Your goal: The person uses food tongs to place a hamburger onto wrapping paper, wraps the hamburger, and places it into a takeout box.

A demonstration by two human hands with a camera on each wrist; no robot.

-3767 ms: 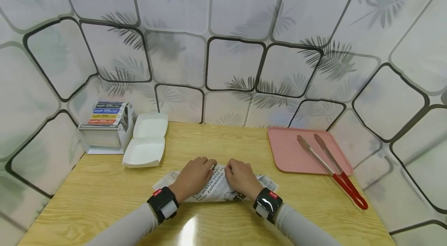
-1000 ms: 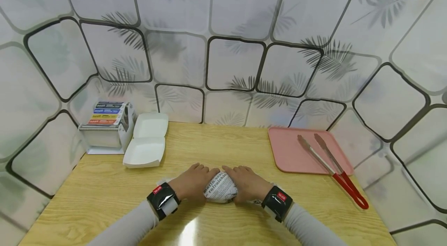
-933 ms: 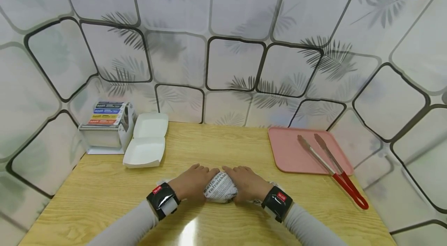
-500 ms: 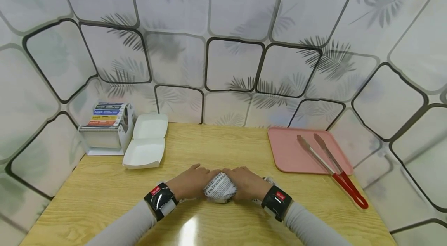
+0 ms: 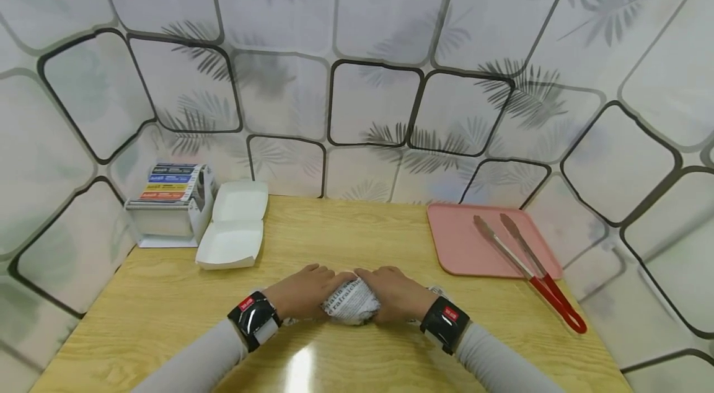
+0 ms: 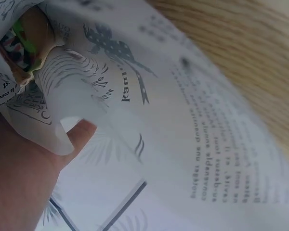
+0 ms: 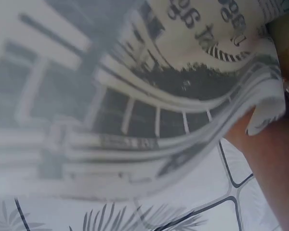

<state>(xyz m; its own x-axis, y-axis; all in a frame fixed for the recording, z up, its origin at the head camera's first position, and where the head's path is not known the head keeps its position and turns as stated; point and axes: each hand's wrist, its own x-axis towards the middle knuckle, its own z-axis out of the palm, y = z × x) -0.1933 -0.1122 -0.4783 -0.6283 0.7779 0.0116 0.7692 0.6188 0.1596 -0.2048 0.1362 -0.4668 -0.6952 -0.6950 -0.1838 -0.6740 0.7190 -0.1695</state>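
Downward head view, wrist close-ups

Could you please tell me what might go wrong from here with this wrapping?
The filled bun might slip out, since the left wrist view shows it through a gap in the printed paper. If the left hand or right hand lets go, the paper may spring open; gripped too hard, it could crease or tear.

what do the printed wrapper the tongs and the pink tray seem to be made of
Wrapper: thin paper, perhaps waxed; it's creased and its edge curls. Tongs: metal, from the sheen, with evenly red handles, probably rubber or plastic. Tray: likely smooth plastic, evenly pink with rounded corners.
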